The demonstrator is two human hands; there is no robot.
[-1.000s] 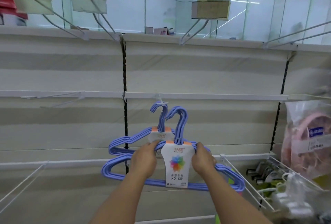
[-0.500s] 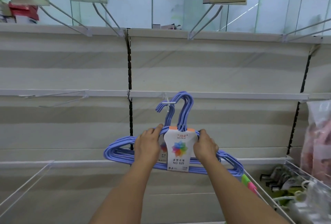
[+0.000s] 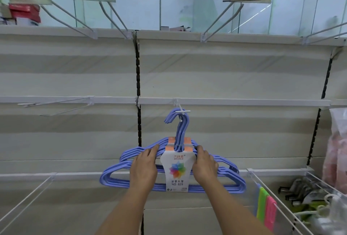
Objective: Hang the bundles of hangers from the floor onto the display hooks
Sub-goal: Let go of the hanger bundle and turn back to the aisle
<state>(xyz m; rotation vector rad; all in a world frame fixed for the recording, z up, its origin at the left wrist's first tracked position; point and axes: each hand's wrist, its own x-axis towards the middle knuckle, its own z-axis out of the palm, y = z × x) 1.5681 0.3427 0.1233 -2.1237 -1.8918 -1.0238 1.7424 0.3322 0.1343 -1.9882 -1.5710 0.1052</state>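
Now both bundles' hooks are up at the peg

Since a second ago the two bundles of hangers [image 3: 174, 169] have closed up; the front hooks, which sat apart and lower, now line up with the rear ones at the display hook [image 3: 181, 110] straight above the hands. Looks like the hang is nearly done, release next. Left hand [image 3: 143, 167] grips the blue shoulders left of the label card [image 3: 178, 171], fingers curled over the wires. Right hand [image 3: 204, 165] grips the shoulders on the other side, thumb by the card edge.

Hard to tell: whether the front bundle's hook is actually over the peg or just in front of it, the wires overlap. Rear bundle mostly covered by the front one. Fingertips hidden behind the wires. Floor out of view, so remaining bundles unknown. Right of the hands a wire basket [image 3: 281, 202] with blurry goods, cut off at the edge.
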